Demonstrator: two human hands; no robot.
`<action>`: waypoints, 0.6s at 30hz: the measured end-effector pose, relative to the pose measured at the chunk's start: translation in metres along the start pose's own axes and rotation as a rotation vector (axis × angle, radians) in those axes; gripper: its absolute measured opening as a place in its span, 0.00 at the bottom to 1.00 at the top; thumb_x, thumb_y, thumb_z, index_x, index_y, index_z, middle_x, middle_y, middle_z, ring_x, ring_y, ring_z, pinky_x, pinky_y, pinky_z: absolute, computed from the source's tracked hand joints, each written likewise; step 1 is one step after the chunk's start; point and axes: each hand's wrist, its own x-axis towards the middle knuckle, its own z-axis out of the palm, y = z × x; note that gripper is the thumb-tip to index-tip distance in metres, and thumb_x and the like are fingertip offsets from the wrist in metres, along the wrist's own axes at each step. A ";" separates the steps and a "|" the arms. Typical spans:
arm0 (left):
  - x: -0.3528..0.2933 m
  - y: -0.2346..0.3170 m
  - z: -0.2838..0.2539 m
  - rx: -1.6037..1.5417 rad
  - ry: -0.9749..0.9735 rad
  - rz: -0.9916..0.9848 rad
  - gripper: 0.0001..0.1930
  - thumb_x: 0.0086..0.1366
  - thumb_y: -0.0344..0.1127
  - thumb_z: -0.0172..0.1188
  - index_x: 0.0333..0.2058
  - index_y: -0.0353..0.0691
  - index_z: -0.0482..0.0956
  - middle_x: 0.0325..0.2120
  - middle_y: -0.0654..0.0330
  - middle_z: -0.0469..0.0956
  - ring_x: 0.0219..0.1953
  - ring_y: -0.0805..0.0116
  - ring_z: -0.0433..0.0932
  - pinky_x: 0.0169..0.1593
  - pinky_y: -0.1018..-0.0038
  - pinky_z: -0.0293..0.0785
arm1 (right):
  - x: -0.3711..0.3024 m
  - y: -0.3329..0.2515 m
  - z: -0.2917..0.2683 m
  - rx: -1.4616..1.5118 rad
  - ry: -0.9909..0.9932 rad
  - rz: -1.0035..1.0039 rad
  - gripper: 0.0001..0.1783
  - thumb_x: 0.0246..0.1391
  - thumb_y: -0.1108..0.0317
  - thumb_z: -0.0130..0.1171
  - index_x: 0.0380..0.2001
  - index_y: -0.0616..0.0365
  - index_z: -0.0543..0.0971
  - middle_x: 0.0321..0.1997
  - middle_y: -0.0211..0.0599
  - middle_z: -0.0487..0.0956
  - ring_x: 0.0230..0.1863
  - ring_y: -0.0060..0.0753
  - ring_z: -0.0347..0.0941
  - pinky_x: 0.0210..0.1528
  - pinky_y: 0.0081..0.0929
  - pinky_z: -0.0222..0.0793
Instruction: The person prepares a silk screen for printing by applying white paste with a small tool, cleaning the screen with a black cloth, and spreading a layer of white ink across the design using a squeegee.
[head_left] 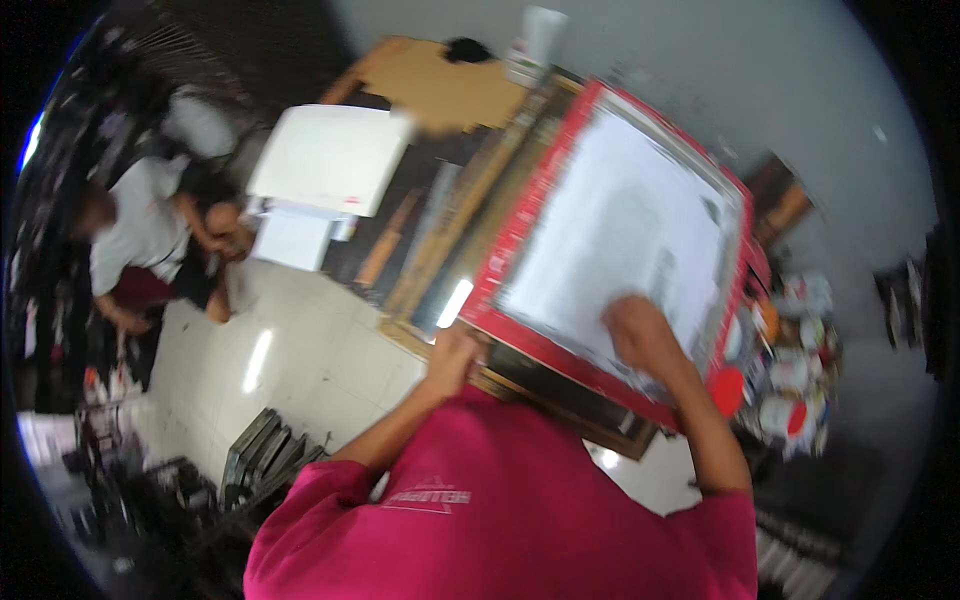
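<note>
A screen-printing frame (512, 235) with red edges and a pale mesh lies tilted in front of me. The mesh (590, 230) carries grey smears and a dark mark at its far right. At the frame's near left corner, my left hand (456, 362) is closed on the red edge. My right hand (640, 335) is over the near part of the mesh, fingers curled and blurred; whatever they may hold is hidden. Under the red frame is a wooden-edged table frame (400, 335) with a glossy surface.
White sheets (325, 155) and a wooden-handled tool (388, 245) lie on the dark table to the left. A white bottle (535, 45) stands at the back. Several tubs (790, 370) crowd the right side. A person (150, 220) sits at far left.
</note>
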 end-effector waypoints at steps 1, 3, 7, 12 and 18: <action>-0.009 -0.005 0.007 0.123 0.190 -0.027 0.15 0.61 0.41 0.52 0.22 0.36 0.75 0.19 0.56 0.76 0.16 0.70 0.72 0.20 0.71 0.67 | 0.005 -0.012 -0.001 0.066 -0.159 -0.083 0.05 0.46 0.79 0.58 0.29 0.62 0.79 0.30 0.45 0.76 0.37 0.51 0.72 0.42 0.42 0.68; -0.005 -0.027 -0.002 0.338 0.133 0.168 0.17 0.63 0.44 0.52 0.26 0.35 0.75 0.20 0.52 0.76 0.23 0.59 0.75 0.27 0.63 0.70 | 0.014 -0.004 -0.003 0.081 0.028 -0.021 0.05 0.42 0.82 0.57 0.26 0.63 0.77 0.27 0.44 0.74 0.33 0.51 0.70 0.36 0.42 0.66; 0.018 -0.027 0.013 0.271 -0.034 0.165 0.18 0.64 0.46 0.49 0.27 0.36 0.75 0.17 0.59 0.74 0.19 0.67 0.75 0.23 0.67 0.71 | -0.027 0.124 -0.030 -0.307 0.409 0.355 0.06 0.51 0.80 0.52 0.33 0.71 0.74 0.33 0.53 0.73 0.36 0.53 0.70 0.42 0.43 0.66; 0.009 -0.029 0.009 0.259 0.028 0.163 0.15 0.64 0.44 0.49 0.26 0.37 0.73 0.14 0.63 0.72 0.15 0.72 0.73 0.18 0.72 0.67 | 0.030 0.026 -0.014 0.021 0.093 -0.087 0.08 0.55 0.74 0.53 0.33 0.65 0.81 0.36 0.54 0.79 0.41 0.58 0.74 0.49 0.45 0.71; -0.005 -0.017 0.020 0.172 0.056 0.059 0.16 0.64 0.44 0.48 0.25 0.37 0.70 0.14 0.64 0.70 0.14 0.74 0.69 0.17 0.74 0.64 | 0.072 0.184 -0.036 -0.215 0.338 0.265 0.09 0.59 0.75 0.50 0.36 0.70 0.78 0.36 0.55 0.78 0.40 0.59 0.73 0.49 0.46 0.69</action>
